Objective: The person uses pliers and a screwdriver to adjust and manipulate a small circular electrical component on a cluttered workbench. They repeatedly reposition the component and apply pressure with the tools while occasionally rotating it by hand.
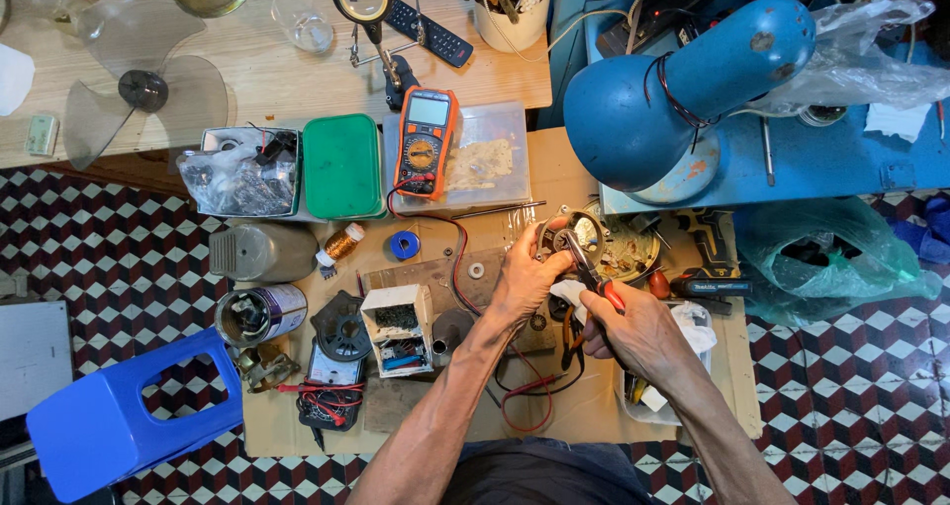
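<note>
Near the middle of the cardboard-covered surface [594, 406], a round motor part with copper windings [574, 236] is held up by the left hand [529, 273], whose fingers are closed around its left rim. The right hand [638, 332] is closed on the red handles of a pair of pliers [592, 273], and the plier tips are laid against the middle of the motor part, just beside the left fingertips. Whether the tips are pinching a wire or only resting on the part cannot be told.

For the work at the plier tips to go well, the motor part is best kept steady in the left grip, tilted so that the tips can be seen, and the pliers are best squeezed gently so that the fine windings are not nicked. Short, controlled pulls would be judged safer than a hard twist.

The motor part lies directly within the left grip and just ahead of the right grip, joined to it by the pliers. A red lead [460, 258] runs from an orange multimeter [424, 141] past the left wrist. A green lidded box [342, 165] is seen beside the multimeter, and a blue lamp shade [683, 90] hangs above the hands.
</note>
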Available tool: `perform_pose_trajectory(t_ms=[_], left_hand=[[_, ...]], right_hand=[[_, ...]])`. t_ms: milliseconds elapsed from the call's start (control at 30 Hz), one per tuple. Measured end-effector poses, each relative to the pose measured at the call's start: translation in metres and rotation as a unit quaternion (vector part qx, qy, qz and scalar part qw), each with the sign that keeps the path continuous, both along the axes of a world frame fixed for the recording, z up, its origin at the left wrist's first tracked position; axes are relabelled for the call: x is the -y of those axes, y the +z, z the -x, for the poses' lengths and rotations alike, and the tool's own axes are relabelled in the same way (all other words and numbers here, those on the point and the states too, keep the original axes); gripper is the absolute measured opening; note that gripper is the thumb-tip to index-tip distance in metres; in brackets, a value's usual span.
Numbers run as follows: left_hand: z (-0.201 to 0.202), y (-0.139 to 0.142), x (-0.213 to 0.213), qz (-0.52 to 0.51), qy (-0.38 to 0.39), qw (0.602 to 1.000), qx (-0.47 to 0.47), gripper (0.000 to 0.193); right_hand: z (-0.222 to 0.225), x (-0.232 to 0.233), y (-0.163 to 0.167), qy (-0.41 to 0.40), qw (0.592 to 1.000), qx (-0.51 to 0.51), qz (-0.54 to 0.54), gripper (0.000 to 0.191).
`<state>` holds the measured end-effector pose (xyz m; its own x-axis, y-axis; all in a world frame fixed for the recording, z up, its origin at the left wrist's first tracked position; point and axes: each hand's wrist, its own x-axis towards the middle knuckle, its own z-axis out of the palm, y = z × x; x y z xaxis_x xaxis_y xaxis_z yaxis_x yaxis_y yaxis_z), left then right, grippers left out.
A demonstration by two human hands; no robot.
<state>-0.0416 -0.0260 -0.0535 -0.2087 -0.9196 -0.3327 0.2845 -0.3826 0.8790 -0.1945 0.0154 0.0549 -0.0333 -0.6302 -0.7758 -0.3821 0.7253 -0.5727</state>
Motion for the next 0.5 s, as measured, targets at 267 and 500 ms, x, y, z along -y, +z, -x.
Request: perform_pose_trajectory(t_ms=[267,500], left_hand=[[0.0012,0.0062,-0.0018,-0.028,0.003,1.0,0.004,0.046],[0.0029,0.0093,-0.0019,-0.017,0.01,1.0,0.014,0.048]], right_hand=[[-0.002,-0.0022,-0.004,0.008,1.0,-0.02,-0.007,0.041],[-0.0026,-0.0004,-0.0016,-0.008,1.0,-0.003,-0.011,0.042]])
